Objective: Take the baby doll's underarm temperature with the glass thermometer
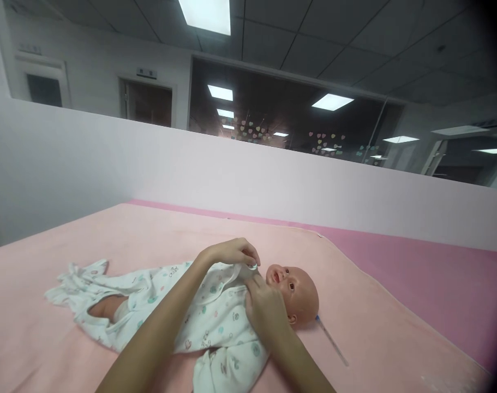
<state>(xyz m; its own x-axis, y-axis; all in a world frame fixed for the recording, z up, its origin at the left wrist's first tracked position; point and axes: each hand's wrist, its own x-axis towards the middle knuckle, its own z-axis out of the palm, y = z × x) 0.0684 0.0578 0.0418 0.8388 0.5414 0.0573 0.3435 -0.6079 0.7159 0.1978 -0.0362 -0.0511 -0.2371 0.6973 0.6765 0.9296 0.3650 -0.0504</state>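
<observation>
Doll, bald, baby-shaped, hard-looking plastic [301, 293], lies face up on pale pink soft cloth [145, 232], head to R of view, legs to L. It wears a white long-sleeved garment w/ small green, pink & dark prints [227, 322]. One bare doll leg shows thru an opening nr the lower end of the garment; the sleeve nearest the camera lies toward the bottom edge of view.

L hand [234, 252]: at garment neckline, just beside doll's chin; fingers curled, tips pinching the fabric edge. R hand [265, 305]: on upper chest of garment, next to doll's cheek; fingers bent & in contact w/ neckline fabric, close to L fingertips. Whether R fingers pinch fabric or only press on it: cannot tell.

Thin clear stick w/ blue end [333, 343] lies on cloth beside doll's head, blue end nearest the head. Deeper pink surface [420, 273] extends past cloth edge, far side & R. Low white partition [248, 177] stands behind. Beyond: dark window w/ heart-shaped stickers [289, 103], doorways, lit ceiling panels.
</observation>
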